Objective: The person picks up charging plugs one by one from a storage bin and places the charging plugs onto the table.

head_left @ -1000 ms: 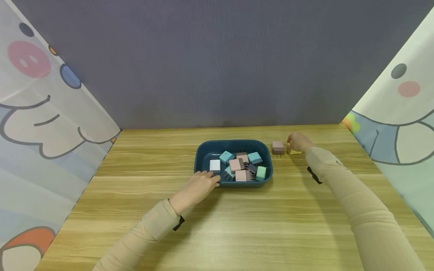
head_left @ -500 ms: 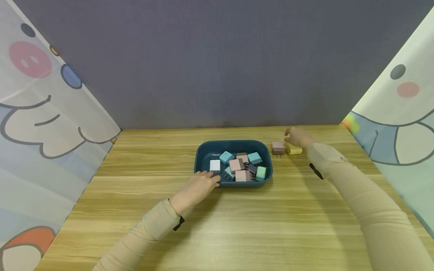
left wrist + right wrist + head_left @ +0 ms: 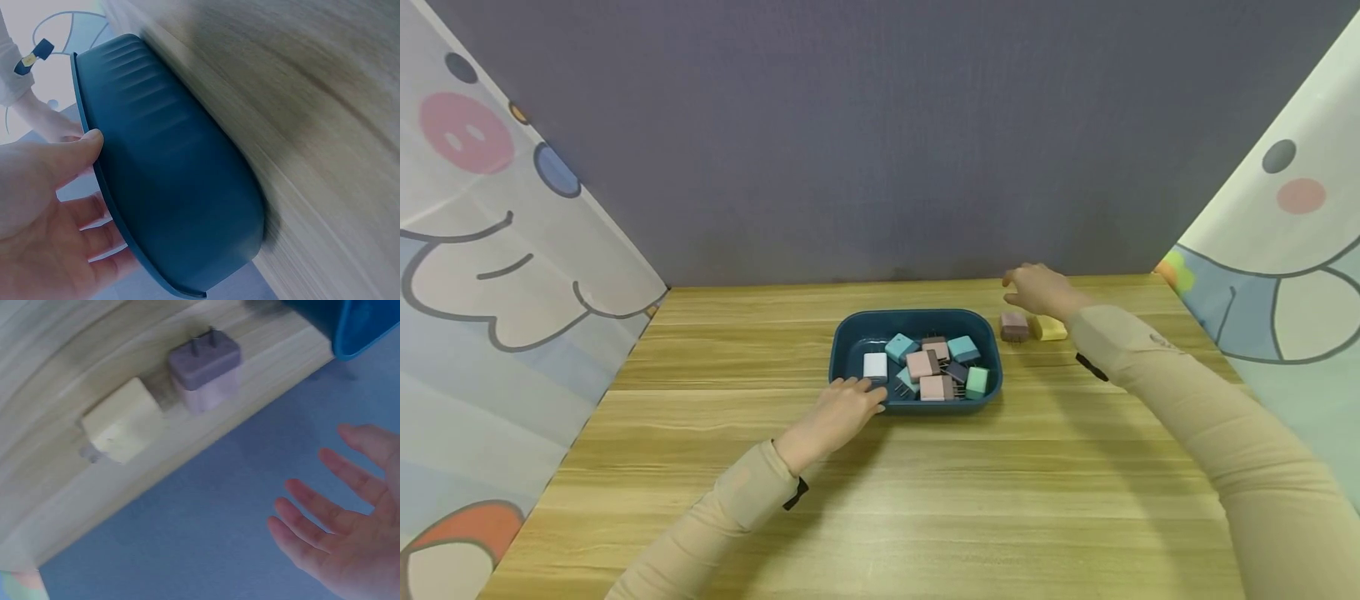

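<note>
My left hand (image 3: 841,410) holds the near left rim of a dark blue plastic bin (image 3: 917,409). In the left wrist view its thumb (image 3: 92,141) presses the outer wall while the other fingers reach over the rim. Several plug chargers lie jumbled in the bin, among them a white cube (image 3: 876,366), a pink one (image 3: 919,365) and a green one (image 3: 977,381). My right hand (image 3: 1042,289) hovers with spread fingers above two chargers on the table, holding neither. These are a mauve charger (image 3: 205,365), prongs showing, and a pale yellow charger (image 3: 125,419).
The wooden table (image 3: 880,517) ends at a dark grey panel (image 3: 895,142) behind. Cartoon-printed sheets (image 3: 497,292) stand on both sides. The two loose chargers sit just right of the bin.
My right hand has come away from the yellow charger, which stays on the table, and has moved left and back, over the mauve charger. The left hand and bin have stayed put.
</note>
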`<state>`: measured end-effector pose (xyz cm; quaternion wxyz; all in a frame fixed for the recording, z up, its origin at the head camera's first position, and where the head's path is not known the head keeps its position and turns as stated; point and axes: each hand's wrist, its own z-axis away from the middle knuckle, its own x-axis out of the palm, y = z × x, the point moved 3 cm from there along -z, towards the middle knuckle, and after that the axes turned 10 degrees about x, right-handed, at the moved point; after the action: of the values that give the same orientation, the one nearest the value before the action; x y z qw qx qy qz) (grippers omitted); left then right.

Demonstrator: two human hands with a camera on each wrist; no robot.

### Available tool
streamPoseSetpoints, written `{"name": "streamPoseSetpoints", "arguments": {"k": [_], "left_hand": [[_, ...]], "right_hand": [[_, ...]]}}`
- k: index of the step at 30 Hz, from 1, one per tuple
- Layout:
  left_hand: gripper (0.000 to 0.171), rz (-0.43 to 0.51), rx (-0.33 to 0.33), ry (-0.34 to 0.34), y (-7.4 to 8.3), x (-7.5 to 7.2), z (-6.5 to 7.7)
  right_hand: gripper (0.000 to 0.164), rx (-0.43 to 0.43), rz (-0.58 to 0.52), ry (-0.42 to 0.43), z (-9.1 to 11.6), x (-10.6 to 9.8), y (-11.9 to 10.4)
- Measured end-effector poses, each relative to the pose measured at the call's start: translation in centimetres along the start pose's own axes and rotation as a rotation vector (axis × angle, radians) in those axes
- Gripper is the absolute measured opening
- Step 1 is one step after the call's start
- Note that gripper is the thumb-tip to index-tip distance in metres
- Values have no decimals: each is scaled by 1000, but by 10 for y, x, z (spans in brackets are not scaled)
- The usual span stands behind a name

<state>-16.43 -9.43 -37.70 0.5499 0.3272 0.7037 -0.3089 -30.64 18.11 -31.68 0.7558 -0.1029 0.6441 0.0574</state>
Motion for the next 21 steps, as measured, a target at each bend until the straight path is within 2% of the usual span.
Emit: {"name": "streamPoseSetpoints", "arguments": {"k": [8, 21], "left_hand": [[7, -10, 5, 10, 0, -1, 0], [8, 0, 1, 0, 1, -3, -1]], "right_hand": [[31, -56, -3, -21, 3, -8, -19], [31, -124, 2, -69, 7, -9, -44]]}}
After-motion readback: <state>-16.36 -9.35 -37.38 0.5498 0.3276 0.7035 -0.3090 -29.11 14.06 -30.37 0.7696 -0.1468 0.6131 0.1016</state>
